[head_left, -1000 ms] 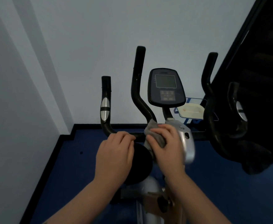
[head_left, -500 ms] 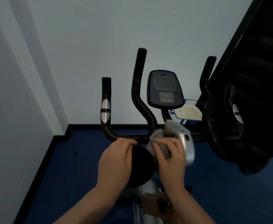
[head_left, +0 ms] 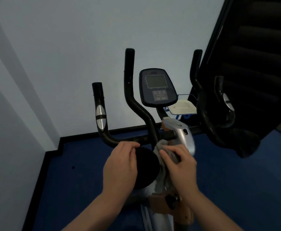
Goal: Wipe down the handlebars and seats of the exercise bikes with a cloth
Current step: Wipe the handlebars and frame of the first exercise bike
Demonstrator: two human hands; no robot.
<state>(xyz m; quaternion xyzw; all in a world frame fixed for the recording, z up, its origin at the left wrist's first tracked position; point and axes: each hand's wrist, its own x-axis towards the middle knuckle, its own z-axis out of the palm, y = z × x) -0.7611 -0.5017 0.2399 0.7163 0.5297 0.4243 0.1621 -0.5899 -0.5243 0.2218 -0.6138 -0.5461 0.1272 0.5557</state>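
Observation:
An exercise bike stands in front of me with black handlebars [head_left: 133, 104] rising around a dark console [head_left: 158, 88]. My right hand [head_left: 180, 165] grips a grey cloth [head_left: 163, 147] bunched against the bike's silver frame [head_left: 184, 135], just below the centre of the crossbar. My left hand [head_left: 119, 165] lies with curled fingers on the left part of the crossbar, above a round black disc [head_left: 146, 167]. The left outer grip [head_left: 99, 114] carries a silver sensor pad. The seat is out of view.
White walls close in at the left and front, meeting the blue floor [head_left: 79, 172] at a black skirting. A dark staircase [head_left: 256, 64] slopes over the right side. A white tray in a blue wire holder [head_left: 181, 106] sits behind the console.
My right hand slid the cloth down from the crossbar's centre toward the frame and nearer to me. My left hand stayed by the left crossbar. The view shifted slightly.

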